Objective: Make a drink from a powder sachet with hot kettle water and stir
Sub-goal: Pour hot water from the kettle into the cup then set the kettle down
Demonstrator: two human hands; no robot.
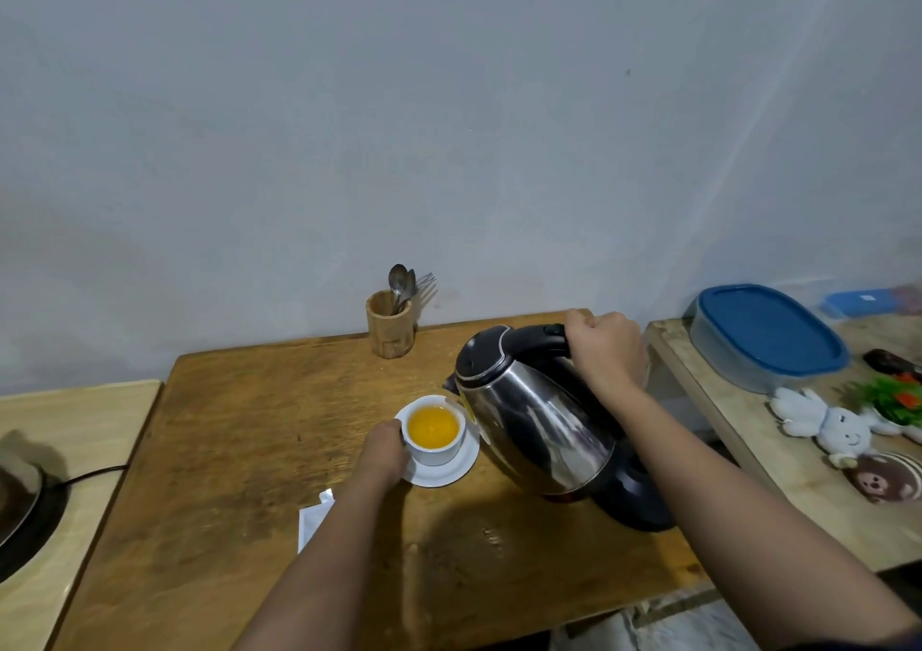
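A white cup [433,453] holding orange liquid stands on a white saucer [451,471] in the middle of the brown wooden table [239,431]. My left hand [381,451] rests against the cup's left side and steadies it. My right hand [606,346] grips the black handle of the steel kettle [531,416], which is lifted and tilted left, its spout just over the cup's right rim. The kettle's black base [638,500] sits under it on the table. A torn white sachet [313,518] lies near my left forearm, partly hidden by it.
A wooden holder [390,323] with spoons and a fork stands at the table's back edge by the wall. On the right a second table carries a blue-lidded container [768,333], a white plush toy [828,426] and a small plant. At the left sits a cooker with a cable.
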